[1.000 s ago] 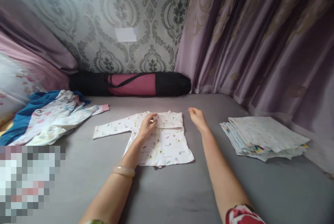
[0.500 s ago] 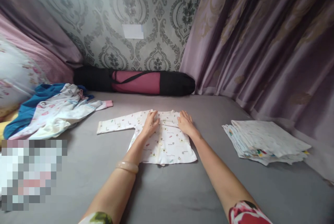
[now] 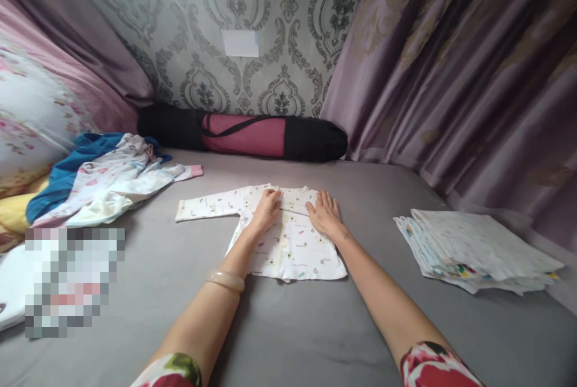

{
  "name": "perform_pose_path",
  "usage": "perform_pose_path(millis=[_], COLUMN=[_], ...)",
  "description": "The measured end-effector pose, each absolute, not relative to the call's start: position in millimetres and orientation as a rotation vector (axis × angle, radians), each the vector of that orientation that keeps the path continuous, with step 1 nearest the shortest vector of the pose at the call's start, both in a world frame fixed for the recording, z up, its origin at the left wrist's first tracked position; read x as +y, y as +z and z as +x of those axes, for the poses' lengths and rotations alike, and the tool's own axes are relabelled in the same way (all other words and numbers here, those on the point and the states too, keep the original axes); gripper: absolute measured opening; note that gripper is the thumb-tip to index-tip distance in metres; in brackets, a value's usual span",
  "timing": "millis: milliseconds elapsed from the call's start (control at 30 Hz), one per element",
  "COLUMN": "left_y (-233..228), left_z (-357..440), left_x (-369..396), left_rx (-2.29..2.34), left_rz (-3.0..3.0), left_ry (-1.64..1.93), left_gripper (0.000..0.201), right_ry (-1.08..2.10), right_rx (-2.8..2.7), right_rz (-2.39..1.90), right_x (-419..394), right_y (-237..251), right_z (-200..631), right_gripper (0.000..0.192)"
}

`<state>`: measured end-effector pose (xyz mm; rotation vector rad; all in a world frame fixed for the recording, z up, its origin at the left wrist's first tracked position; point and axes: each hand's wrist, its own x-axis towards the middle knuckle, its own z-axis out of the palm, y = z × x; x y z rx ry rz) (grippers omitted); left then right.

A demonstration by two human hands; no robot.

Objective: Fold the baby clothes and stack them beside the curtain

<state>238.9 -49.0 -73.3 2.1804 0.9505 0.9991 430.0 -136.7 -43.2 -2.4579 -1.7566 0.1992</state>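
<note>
A small white long-sleeved baby shirt (image 3: 297, 249) with a scattered print lies face up, its collar edge away from me. One sleeve (image 3: 210, 205) stretches out to the left; the other is folded across the chest, partly under my hands. My left hand (image 3: 267, 211), with a pale bangle on its wrist, is on the upper chest near the front opening, its fingers bent together on the cloth. Flat on the shirt's right shoulder lies my right hand (image 3: 325, 214), fingers extended and slightly apart.
On the grey sheet (image 3: 315, 327), a stack of folded white clothes (image 3: 478, 249) sits at the right. Rumpled blue and white clothes (image 3: 108, 179) lie at the left, above a partly pixelated white item (image 3: 13, 282). A long black and maroon bag (image 3: 243, 134) rests against the wall.
My right hand has flattened onto the shirt's right shoulder and spread its fingers. My left hand's fingers have curled in near the front opening. The view has shifted slightly.
</note>
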Motion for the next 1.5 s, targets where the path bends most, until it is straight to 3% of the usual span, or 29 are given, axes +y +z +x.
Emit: perform_pose_path(millis=[333,467,600,900,1033,1500], left_y=[-67.5,-46.9,-17.8,1.7,2.9,-9.0], left_z=[236.7,233.7,226.0,185.3,166.9,122.5], left_x=[-59.8,-69.3,-75.7,-56.6,-48.4,-30.4], left_rx=[1.19,1.379,1.407,1.438,1.494,1.765], left_rz=[2.423,2.469,2.458,2.318,2.133,1.853], left_ry=[0.739,0.462,0.298,0.346,0.352,0.477], left_gripper=[0.034,0.03,0.039,0.033,0.044,0.045], right_ry=[0.21,0.249,0.138,0.274,0.394,0.376], right_rx=[-1.747,-1.772,-1.879,-1.888,-1.871,-1.979], right_rz=[-2.484,-2.538,-2.383,-2.369,-2.414,-2.221], right_x=[-135.5,-133.7,-131.3,-127.7,-125.8,-106.0], right_y=[-41.5,-28.3,-24.6,-39.0,-28.4,-33.7], right_z=[429.9,424.9,414.1,414.2,411.5,369.2], right_gripper=[0.071,0.071,0.067,0.067,0.068,0.062])
